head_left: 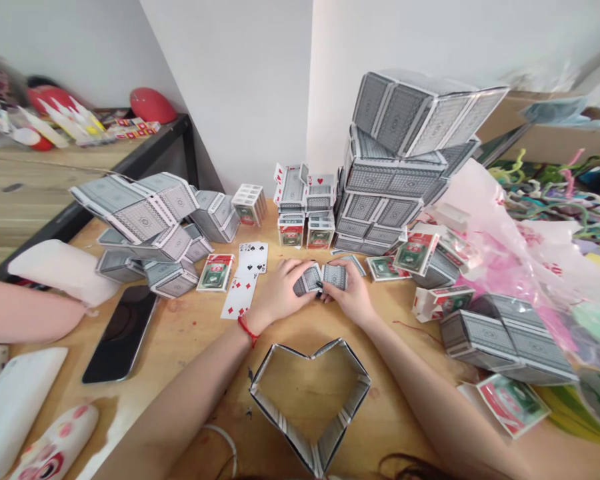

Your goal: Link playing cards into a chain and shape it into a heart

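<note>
My left hand [283, 291] and my right hand [353, 296] meet at the middle of the table, fingers closed around grey-backed playing cards. One playing card [307, 279] is under my left fingers, and another playing card [335, 275] is pinched by my right thumb and fingers. Their inner edges almost meet; whether they are joined cannot be seen. Between my forearms stands a heart-shaped ring of cards [341, 427], open in the centre. Face-up cards [239, 298] lie left of my left hand. A few grey-backed cards [354, 264] lie just behind my right hand.
A tall card-box stack [385, 167] rises at the back right, and leaning card boxes [145, 213] stand left. Card packs [216, 272] lie about. A phone [120, 333] is at left. A plastic bag [500, 220] and more card boxes [505, 340] crowd the right.
</note>
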Available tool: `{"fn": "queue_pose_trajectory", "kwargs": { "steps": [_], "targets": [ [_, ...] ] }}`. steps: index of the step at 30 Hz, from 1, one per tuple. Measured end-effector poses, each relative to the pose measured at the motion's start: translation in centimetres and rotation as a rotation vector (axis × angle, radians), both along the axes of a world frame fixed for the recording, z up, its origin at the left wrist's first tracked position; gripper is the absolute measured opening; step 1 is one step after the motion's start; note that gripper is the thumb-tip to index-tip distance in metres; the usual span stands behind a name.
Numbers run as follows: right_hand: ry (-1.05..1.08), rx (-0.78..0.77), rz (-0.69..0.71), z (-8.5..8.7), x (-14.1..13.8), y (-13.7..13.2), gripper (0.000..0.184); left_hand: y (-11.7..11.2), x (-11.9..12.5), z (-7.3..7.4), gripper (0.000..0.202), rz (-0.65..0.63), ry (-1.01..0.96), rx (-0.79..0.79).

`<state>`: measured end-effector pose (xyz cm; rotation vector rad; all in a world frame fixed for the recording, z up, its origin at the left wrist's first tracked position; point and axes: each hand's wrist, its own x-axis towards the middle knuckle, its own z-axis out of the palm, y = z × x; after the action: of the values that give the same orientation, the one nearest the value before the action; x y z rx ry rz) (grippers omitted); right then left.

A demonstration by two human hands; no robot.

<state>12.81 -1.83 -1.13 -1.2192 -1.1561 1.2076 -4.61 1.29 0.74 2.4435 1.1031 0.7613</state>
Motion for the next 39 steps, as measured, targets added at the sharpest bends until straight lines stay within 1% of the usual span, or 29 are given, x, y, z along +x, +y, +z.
{"fn": "queue_pose_trajectory", "kwargs": {
  "steps": [6, 13, 20, 27, 34, 36, 39],
  "targets": [
    [-0.007, -0.006, 0.041, 0.05, 0.21, -0.02, 0.041, -0.03, -0.11, 0.12, 0.053, -0.044, 0.009, -0.020],
    [-0.125, 0.009, 0.026, 0.24, 0.36, -0.15, 0.032, -0.24, 0.19, 0.11, 0.054, -0.055, 0.038, -0.053],
    [-0.209, 0.061, 0.016, 0.26, 0.20, -0.26, 0.028, -0.17, 0.40, 0.13, 0.051, -0.049, 0.064, 0.009],
    [-0.132, 0.053, 0.079, 0.61, 0.36, -0.25, 0.026, -0.19, 0.39, 0.14, 0.051, -0.063, 0.043, 0.052],
    [-0.154, 0.047, 0.101, 0.89, 0.37, -0.29, 0.027, -0.13, 0.18, 0.14, 0.052, -0.069, 0.054, 0.061],
    [-0.157, 0.047, 0.093, 0.83, 0.31, -0.22, 0.029, -0.19, 0.19, 0.15, 0.052, -0.054, 0.078, 0.081],
    [-0.162, 0.041, 0.075, 0.64, 0.21, -0.10, 0.032, -0.34, 0.28, 0.08, 0.052, 0.002, 0.115, 0.107]
  ]
}}
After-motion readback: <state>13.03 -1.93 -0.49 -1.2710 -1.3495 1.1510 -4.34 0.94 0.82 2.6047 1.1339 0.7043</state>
